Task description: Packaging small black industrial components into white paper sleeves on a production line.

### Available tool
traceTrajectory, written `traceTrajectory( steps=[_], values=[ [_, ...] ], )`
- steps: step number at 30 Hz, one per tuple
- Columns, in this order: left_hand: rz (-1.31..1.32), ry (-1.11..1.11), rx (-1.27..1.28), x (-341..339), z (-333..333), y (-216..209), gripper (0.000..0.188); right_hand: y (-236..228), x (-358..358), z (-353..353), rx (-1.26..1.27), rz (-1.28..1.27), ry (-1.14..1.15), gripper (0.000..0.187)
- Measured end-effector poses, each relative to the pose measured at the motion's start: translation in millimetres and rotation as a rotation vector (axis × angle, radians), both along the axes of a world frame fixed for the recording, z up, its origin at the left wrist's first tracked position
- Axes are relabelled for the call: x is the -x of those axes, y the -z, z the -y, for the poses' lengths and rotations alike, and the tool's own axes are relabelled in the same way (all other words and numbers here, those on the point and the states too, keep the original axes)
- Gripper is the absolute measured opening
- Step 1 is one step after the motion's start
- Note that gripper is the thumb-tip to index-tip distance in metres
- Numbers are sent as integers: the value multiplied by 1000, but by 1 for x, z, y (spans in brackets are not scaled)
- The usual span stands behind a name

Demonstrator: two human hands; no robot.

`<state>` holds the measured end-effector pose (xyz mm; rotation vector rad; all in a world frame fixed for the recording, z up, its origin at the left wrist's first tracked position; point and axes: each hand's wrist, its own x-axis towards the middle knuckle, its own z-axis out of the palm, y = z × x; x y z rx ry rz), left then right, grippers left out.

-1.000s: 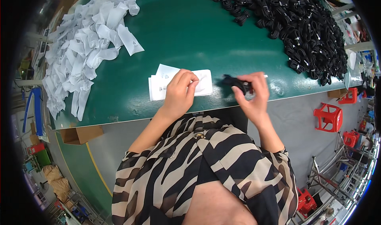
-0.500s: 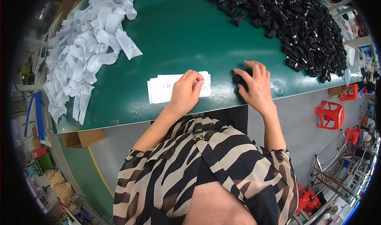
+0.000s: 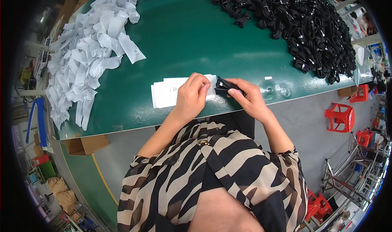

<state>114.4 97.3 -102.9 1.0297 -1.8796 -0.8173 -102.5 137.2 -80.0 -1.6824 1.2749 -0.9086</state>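
A small stack of flat white plastic bags (image 3: 164, 94) lies on the green table before me. My left hand (image 3: 191, 94) rests over the right part of the stack, its thumb and fingers pinched on the top bag near its right end. In my right hand (image 3: 250, 94) is a bundled black cable (image 3: 224, 86), gripped between thumb and fingers. The bundle's left end is right at the bags' right end; whether it has entered a bag I cannot tell.
On the left of the green table (image 3: 188, 40) is a heap of filled-looking white bags (image 3: 92, 48). A big pile of black cable bundles (image 3: 310, 31) covers the far right. A small white label-like piece (image 3: 268, 78) lies right of my hand. Red stools (image 3: 339, 118) stand on the floor.
My right hand has picked the cable bundle up off the table and brought it left to the bags' right end. The left hand has kept its place.
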Motion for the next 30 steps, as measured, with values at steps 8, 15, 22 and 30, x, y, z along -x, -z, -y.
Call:
traceTrajectory(
  steps=[8, 15, 22, 30],
  values=[
    [-12, 83, 74, -1, -1, -4, 9, 5, 3, 0, 1, -18, -53, 29],
    [29, 219, 259, -2, 2, -10, 14, 3, 2, -9, -638, 324, -18, 30],
    [73, 245, 297, -2, 0, -15, 16, 13, -16, -22, -510, 443, 221, 21],
    [113, 281, 359, -2, 0, -21, 18, 13, -20, -24, -676, 746, 273, 22]
  ],
)
